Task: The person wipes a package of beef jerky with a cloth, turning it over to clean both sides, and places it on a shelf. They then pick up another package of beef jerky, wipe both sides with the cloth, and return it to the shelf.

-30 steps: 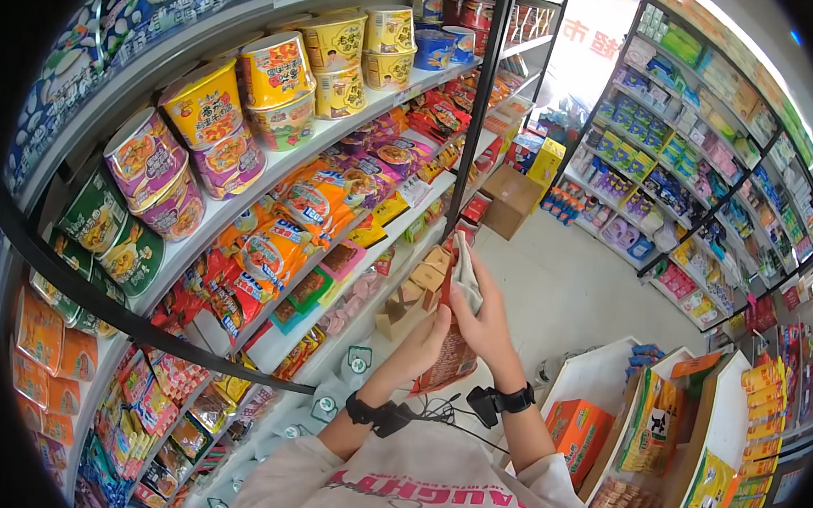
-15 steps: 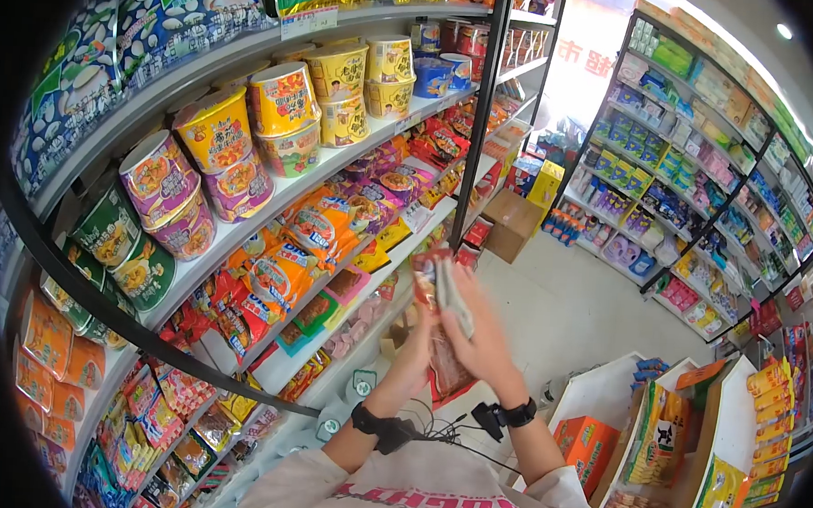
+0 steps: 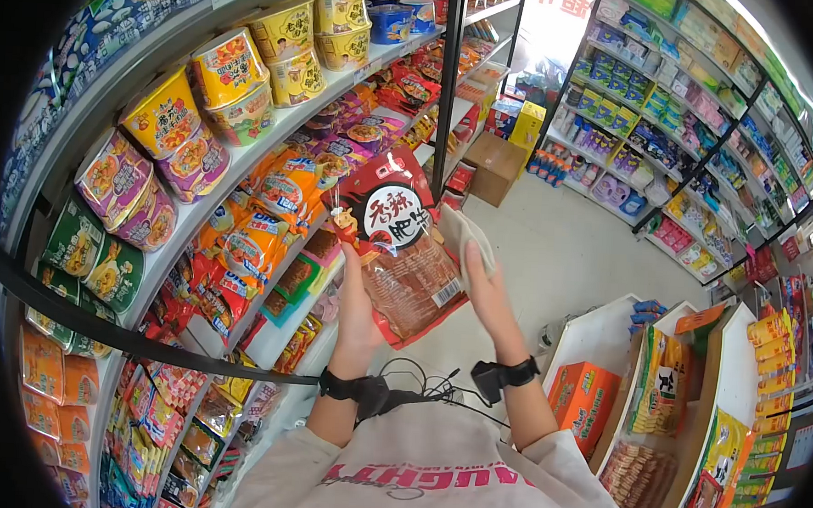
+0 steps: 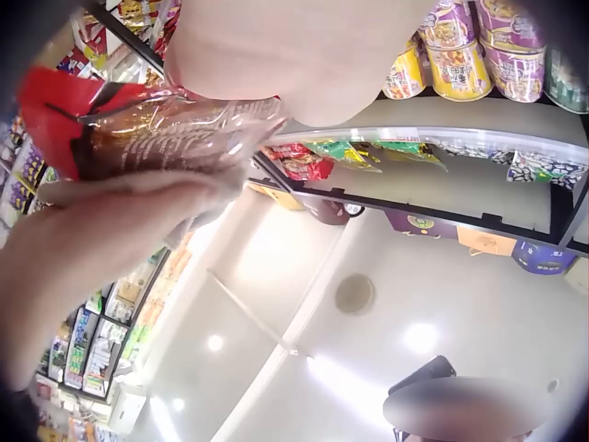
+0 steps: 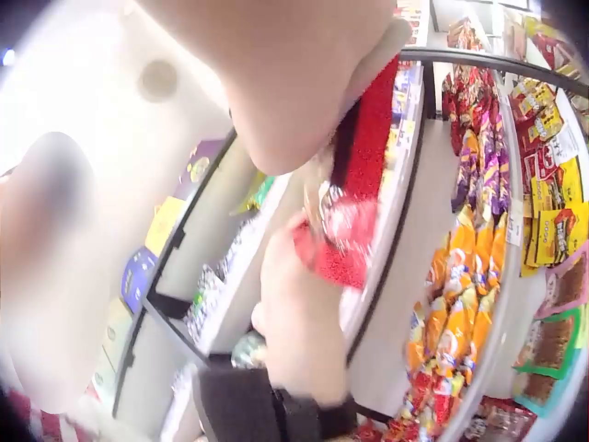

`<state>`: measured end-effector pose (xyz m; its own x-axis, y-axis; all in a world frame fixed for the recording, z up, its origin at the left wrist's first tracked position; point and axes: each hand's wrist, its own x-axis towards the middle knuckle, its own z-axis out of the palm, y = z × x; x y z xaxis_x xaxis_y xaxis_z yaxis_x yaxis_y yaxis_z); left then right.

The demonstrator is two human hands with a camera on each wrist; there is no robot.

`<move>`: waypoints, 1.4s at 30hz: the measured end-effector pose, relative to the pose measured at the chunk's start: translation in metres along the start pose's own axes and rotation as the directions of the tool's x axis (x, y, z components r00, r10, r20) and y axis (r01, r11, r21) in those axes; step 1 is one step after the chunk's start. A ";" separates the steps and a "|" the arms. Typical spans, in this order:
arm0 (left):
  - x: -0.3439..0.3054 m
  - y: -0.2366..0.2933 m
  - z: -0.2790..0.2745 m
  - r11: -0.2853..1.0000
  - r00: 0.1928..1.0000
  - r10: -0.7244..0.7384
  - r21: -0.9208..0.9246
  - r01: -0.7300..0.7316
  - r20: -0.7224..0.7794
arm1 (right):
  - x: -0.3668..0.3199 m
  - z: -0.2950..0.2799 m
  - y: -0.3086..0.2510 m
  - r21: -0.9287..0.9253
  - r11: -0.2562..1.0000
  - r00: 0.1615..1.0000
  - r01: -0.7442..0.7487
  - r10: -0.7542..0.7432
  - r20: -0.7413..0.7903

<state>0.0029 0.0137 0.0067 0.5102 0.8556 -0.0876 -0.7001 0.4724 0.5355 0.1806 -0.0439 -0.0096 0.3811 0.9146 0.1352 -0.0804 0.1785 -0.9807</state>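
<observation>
A red and black snack packet [image 3: 405,282] with a clear window faces up between the two hands in the head view, and reddish-brown food shows through it. My left hand [image 3: 358,302] grips its left edge, thumb along the side and the other fingers hidden behind. On the opposite side my right hand [image 3: 491,300] holds a folded pale grey cloth [image 3: 470,242], its thumb on top, right at the packet's edge. The left wrist view shows the packet's shiny clear plastic [image 4: 175,138] from close up. In the right wrist view the packet's red end [image 5: 345,258] lies at the left hand.
Shelves with noodle cups [image 3: 228,65] and orange noodle bags [image 3: 260,233] run along the left. A cardboard box [image 3: 494,167] stands on the floor ahead. To the right are white display bins with an orange box [image 3: 580,406]. Black cables [image 3: 427,379] hang before the shirt.
The packet, earlier seen edge-on between the hands, now lies with its printed face up. My hands have moved apart to its two sides; the cloth stays in the right hand.
</observation>
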 end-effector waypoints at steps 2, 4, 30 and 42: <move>0.003 0.003 -0.007 1.000 1.000 0.002 0.015 -0.002 0.005 | -0.018 -0.011 -0.008 -0.050 0.988 0.987 -0.144 0.147 0.065; 0.014 -0.004 -0.026 0.975 0.994 0.052 0.220 -0.029 -0.099 | -0.033 -0.010 -0.010 -0.086 0.981 0.978 -0.171 0.180 0.109; 0.002 -0.036 0.001 0.993 0.991 -0.119 -0.033 0.118 -0.061 | -0.037 0.026 0.005 -0.557 0.564 0.792 0.610 -0.439 0.424; -0.004 -0.019 0.010 0.995 0.997 0.035 0.091 -0.041 0.073 | -0.023 -0.018 -0.004 0.000 0.997 0.975 -0.081 0.079 0.206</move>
<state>0.0188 -0.0010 0.0051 0.5207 0.8537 -0.0075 -0.6724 0.4155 0.6126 0.1886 -0.0720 -0.0110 0.1752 0.9810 0.0833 -0.1106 0.1037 -0.9884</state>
